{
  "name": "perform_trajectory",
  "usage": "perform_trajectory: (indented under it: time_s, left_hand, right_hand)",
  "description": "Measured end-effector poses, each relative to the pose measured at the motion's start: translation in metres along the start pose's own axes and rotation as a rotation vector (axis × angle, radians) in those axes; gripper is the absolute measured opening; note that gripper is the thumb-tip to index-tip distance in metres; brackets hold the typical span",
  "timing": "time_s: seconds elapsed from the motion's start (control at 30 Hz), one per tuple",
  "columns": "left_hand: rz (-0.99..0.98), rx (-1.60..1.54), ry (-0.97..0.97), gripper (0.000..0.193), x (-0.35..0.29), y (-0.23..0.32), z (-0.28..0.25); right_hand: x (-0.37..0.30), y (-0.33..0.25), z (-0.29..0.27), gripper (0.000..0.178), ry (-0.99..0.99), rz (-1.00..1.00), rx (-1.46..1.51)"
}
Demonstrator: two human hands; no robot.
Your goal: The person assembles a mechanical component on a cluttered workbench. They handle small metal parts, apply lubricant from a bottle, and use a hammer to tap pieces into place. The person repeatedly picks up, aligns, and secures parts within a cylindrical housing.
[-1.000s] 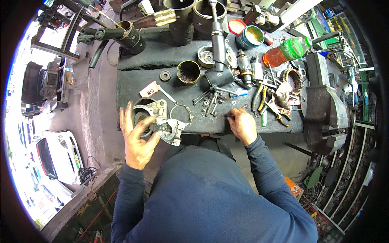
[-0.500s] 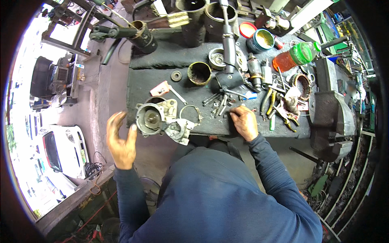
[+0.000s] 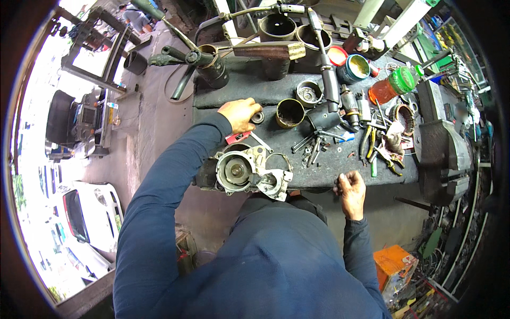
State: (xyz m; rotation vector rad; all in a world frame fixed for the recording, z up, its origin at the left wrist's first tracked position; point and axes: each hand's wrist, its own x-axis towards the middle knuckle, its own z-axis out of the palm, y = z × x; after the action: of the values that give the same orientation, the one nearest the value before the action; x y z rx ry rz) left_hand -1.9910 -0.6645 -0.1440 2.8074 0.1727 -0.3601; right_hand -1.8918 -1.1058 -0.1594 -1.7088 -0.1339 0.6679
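On the dark workbench, my left hand (image 3: 240,115) is closed at the edge of a small ring-shaped bearing (image 3: 257,117), its fingertips partly hidden. Just below that hand lie a small red-and-white box (image 3: 238,137) and a wrench (image 3: 261,141). A cast metal motor housing (image 3: 234,171) with a round opening sits at the near edge of the bench, and a thin metal ring (image 3: 287,158) lies beside it. My right hand (image 3: 351,194) hovers at the bench's front edge, thumb and fingers pinched together. Something small and dark seems to be between them, but I cannot make it out.
Several bolts (image 3: 314,151) lie mid-bench by a yellowish metal cylinder (image 3: 290,113). Pliers (image 3: 367,143), an armature (image 3: 350,108), a copper-wound stator (image 3: 404,118) and a green-capped bottle (image 3: 394,85) are to the right. A large vise (image 3: 443,154) stands at the right end.
My left hand has gone from open beside the housing up to the bearing. My right hand has drawn back from near the bolts to the front edge. The view has shifted.
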Motion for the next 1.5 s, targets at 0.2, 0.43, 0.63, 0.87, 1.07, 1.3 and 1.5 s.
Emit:
perform_trajectory:
  time_s: [0.2,0.43,0.63,0.87,1.07,1.3,1.5]
  left_hand:
    - [0.143,-0.027,0.117,0.047,0.023,-0.015,0.037]
    - [0.031,-0.571,0.410,0.027,-0.010,-0.015,0.007]
    - [-0.288,-1.622,0.756,0.030,-0.140,0.006,0.001]
    - [-0.104,-2.241,1.179,0.043,-0.250,0.087,0.034]
    - [-0.296,-2.193,1.341,0.048,-0.267,0.186,0.081]
    - [-0.374,-2.164,1.515,0.037,-0.247,0.245,0.079]
    - [-0.288,-2.154,1.559,0.035,-0.229,0.269,0.074]
  right_hand:
    - [-0.041,0.021,-0.019,0.025,0.130,0.111,0.327]
    - [-0.018,0.011,-0.022,0.024,0.064,0.170,0.535]
    - [0.051,-0.052,-0.027,0.015,-0.133,0.163,0.707]
    - [0.202,-0.140,-0.044,0.024,-0.121,-0.530,-0.428]
    - [0.317,-0.160,-0.027,0.024,0.027,-0.915,-1.515]
    - [0.412,-0.143,-0.065,0.027,-0.305,-0.844,-1.479]
    - [0.304,-0.175,-0.033,0.061,-0.351,-0.782,-0.598]
